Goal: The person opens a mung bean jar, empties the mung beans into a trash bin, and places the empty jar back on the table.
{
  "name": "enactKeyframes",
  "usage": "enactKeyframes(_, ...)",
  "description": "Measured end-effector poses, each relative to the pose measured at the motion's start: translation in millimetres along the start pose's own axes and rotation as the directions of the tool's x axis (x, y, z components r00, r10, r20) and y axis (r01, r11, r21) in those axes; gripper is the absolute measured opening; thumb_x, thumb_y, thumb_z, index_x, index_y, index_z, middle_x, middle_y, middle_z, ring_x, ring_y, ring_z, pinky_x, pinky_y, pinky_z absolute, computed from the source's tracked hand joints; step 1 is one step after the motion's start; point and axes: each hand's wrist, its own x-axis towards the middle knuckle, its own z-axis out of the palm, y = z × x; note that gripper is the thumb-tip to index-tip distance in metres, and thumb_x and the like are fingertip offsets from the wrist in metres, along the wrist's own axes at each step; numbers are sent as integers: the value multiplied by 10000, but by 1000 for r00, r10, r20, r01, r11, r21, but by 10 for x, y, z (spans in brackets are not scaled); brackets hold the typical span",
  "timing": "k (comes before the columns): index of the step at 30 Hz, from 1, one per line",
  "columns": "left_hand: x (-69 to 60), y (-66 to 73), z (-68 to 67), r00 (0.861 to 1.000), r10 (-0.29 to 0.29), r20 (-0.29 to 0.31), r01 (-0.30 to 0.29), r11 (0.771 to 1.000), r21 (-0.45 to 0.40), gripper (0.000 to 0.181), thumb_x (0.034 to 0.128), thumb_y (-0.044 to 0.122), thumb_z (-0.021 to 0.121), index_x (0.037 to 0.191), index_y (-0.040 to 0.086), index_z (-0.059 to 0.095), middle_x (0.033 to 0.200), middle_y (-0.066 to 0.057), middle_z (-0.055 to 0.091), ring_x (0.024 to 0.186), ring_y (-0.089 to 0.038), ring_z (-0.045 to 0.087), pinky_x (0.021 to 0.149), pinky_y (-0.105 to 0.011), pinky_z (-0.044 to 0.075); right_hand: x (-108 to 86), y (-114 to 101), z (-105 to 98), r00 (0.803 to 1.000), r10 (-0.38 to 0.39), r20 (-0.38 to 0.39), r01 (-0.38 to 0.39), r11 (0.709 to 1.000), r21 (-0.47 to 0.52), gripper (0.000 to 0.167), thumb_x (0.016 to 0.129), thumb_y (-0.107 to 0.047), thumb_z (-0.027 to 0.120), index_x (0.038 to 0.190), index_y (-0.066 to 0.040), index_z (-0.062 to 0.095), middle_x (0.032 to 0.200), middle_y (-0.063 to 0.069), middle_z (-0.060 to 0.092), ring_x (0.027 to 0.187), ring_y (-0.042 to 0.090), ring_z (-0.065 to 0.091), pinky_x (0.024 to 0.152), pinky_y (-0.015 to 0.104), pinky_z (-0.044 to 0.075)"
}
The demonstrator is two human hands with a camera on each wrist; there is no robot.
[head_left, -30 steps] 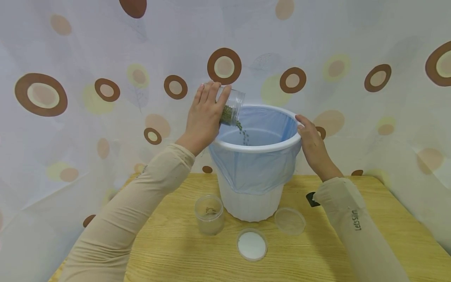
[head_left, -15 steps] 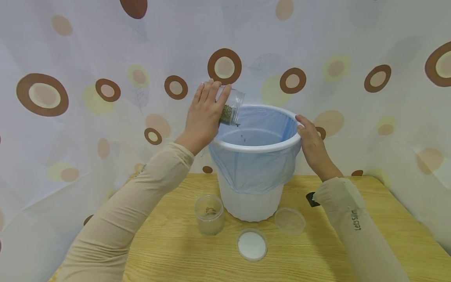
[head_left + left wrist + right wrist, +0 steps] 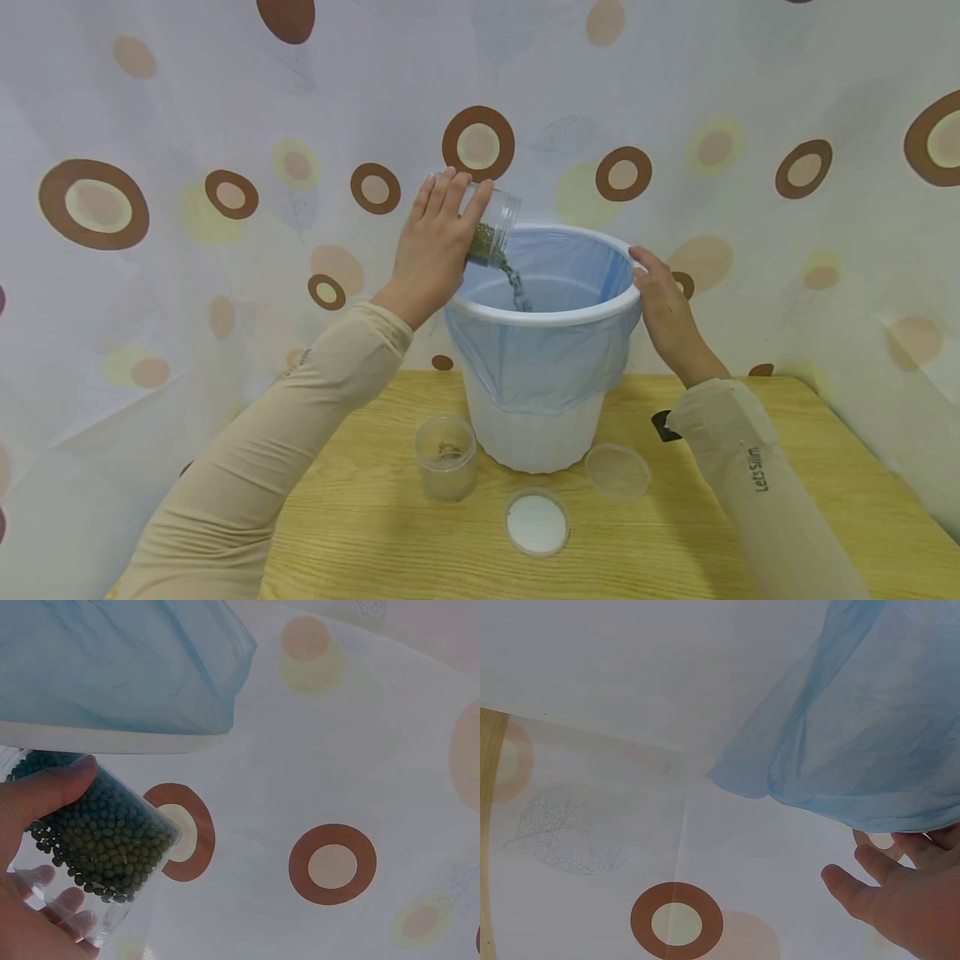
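Note:
My left hand (image 3: 435, 242) grips a clear plastic jar (image 3: 491, 221), tilted over the left side of a white bin (image 3: 536, 433). Green mung beans (image 3: 112, 840) fill part of the jar, as the left wrist view shows. A stream of them falls from its mouth into the bin. A blue plastic bag (image 3: 547, 358) lines the bin and folds down over its rim. At the rim's right side rests my right hand (image 3: 667, 312), fingertips touching it. In the right wrist view, the right hand's fingers (image 3: 855, 892) look mostly straight and spread below the bag.
A second clear jar (image 3: 446, 467) with something brown inside stands before the bin. Two round lids lie on the wooden table (image 3: 360, 517): one with a white disc (image 3: 536, 523), one clear lid (image 3: 617, 472). A black object (image 3: 664, 425) sits beside my right sleeve. Patterned sheeting hangs behind.
Falling beans thinned to a few half a second ago and now pour in a thicker stream. Both hands and the bin have stayed nearly in place.

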Motion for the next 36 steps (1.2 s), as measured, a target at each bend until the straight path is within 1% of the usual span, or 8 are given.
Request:
enactKeyframes(6,-2,5,-10,1000,-4,18,4,1000,-3,698,838,-82,540,1478,100,325,1458,-178,318,1424,-329,210,1176,-376,39,-14,-9,3,1000,11,2,-11,1000,-12,582,1037,-400,221,1534,-99,183,1576,154,152,1428,381,141,1102,639,106)
enactKeyframes(9,-2,7,-11,1000,1,16,-1,1000,-1,715,826,-90,548,1478,99,323,1455,-177,318,1424,-326,212,1177,-376,37,-16,-5,3,1000,14,7,-14,1000,-16,585,1038,-406,217,1536,-102,174,1577,155,147,1428,390,137,1094,652,106)
enactKeyframes(17,5,10,-11,1000,18,13,-18,1000,9,730,810,-93,562,1474,94,321,1454,-173,316,1425,-319,212,1177,-378,33,-20,8,-7,1000,28,5,-28,1000,-13,570,1039,-378,220,1539,-110,172,1583,147,137,1433,378,131,1101,641,102)
enactKeyframes(26,18,12,-14,999,43,-10,-43,999,29,748,792,-89,575,1473,93,324,1465,-166,307,1424,-310,205,1176,-369,31,-11,-2,-3,1000,1,1,-1,1000,-9,565,1040,-345,222,1531,-68,176,1570,183,152,1423,394,148,1104,634,107)
enactKeyframes(36,32,3,-22,999,51,2,-51,997,52,775,780,-79,596,1479,99,315,1476,-159,304,1433,-301,185,1176,-373,33,-10,-28,-3,1000,-5,10,5,1000,-6,571,1042,-363,222,1529,-68,182,1572,165,156,1427,378,147,1106,631,107)
